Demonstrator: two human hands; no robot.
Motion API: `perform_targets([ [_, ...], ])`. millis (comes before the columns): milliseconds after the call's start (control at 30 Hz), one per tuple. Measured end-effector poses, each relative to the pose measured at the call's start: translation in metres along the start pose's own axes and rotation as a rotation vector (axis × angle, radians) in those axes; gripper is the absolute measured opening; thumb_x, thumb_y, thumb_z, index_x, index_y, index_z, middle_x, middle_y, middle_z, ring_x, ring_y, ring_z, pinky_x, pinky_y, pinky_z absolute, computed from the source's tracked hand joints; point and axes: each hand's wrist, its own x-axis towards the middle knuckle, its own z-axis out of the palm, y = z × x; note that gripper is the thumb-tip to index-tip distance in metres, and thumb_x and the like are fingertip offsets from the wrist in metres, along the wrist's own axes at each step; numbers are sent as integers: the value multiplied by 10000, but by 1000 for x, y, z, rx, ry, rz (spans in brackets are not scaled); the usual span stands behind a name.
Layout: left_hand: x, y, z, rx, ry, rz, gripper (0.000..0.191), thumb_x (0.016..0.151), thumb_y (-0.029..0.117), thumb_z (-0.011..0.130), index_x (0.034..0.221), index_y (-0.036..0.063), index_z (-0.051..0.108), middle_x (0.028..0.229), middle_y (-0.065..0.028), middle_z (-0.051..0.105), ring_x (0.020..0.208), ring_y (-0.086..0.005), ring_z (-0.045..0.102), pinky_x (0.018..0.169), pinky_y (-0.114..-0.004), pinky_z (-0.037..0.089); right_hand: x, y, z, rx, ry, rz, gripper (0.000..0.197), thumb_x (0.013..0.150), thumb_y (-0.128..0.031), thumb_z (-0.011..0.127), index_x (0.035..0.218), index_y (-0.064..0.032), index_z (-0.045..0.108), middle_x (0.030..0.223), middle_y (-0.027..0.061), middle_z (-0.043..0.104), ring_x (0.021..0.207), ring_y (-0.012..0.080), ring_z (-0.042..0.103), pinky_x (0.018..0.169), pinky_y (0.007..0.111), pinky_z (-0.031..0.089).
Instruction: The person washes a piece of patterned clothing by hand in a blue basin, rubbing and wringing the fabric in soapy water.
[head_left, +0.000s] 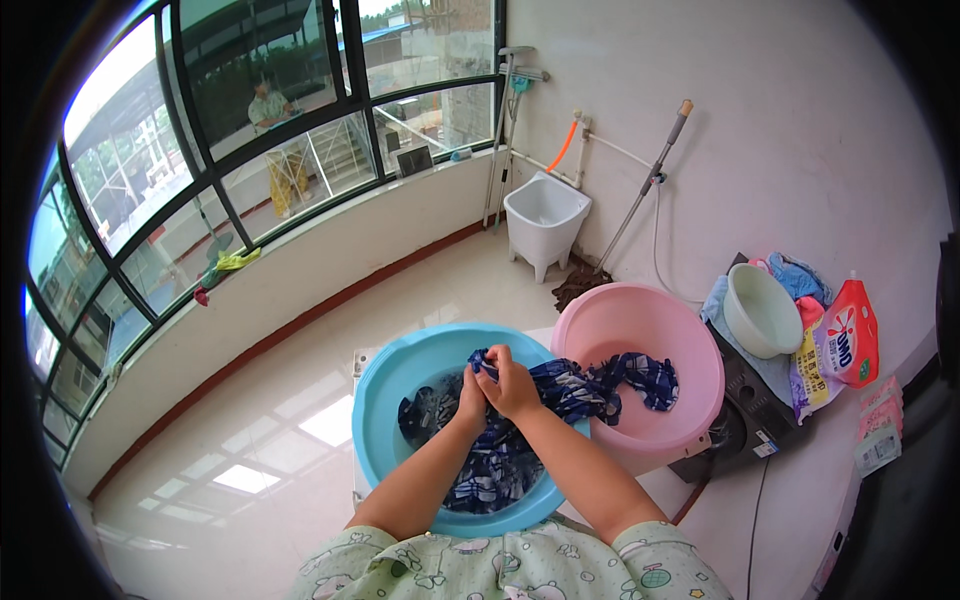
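Both my hands meet over a light blue plastic basin (375, 390) and grip a bunched part of a dark blue plaid garment (562, 386). My left hand (471, 396) closes on the cloth from the left, and my right hand (510, 381) holds it from the right with the thumb toward me. Part of the garment lies in sudsy water in the blue basin. From there it runs over the rim into a pink plastic basin (600, 322), where its end rests on the inner wall. The fabric between my palms is mostly hidden by fingers.
Right of the basins, a dark washing machine (750, 397) carries a pale green bowl (761, 311), folded cloths and OMO detergent bags (832, 345). A white mop sink (547, 214) and a mop (645, 187) stand near the corner. Windows (300, 142) line the left wall.
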Motion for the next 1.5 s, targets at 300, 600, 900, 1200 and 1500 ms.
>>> perform_targets([
  [300,-4,0,8,108,223,205,290,800,261,390,700,11,497,686,-51,476,649,-143,436,582,-301,370,9,15,15,-81,175,128,171,793,-196,500,719,-42,497,580,168,535,558,356,531,478,411,404],
  [600,0,8,0,506,37,425,268,800,154,373,605,-7,462,600,-28,469,568,-110,405,519,-283,354,4,25,23,-40,195,178,198,808,-186,462,687,-29,470,586,209,502,581,391,514,489,442,386],
  [900,18,34,-21,269,170,102,182,782,191,462,751,31,543,709,-26,516,645,-114,448,569,-260,365,4,22,20,-11,-75,280,237,790,-267,517,822,-33,497,716,205,564,685,372,544,593,410,427],
  [1200,6,52,-18,308,-243,172,332,787,129,448,1098,14,471,921,-58,542,841,-126,503,711,-237,395,13,39,3,195,-340,312,540,631,-197,711,1066,11,466,931,176,586,882,276,565,767,326,425],
  [1500,17,33,-35,849,-266,83,251,781,211,568,904,-7,567,768,-20,552,713,-97,475,631,-229,382,18,48,3,464,104,515,345,700,-162,660,944,12,488,865,85,559,793,164,524,725,279,413],
])
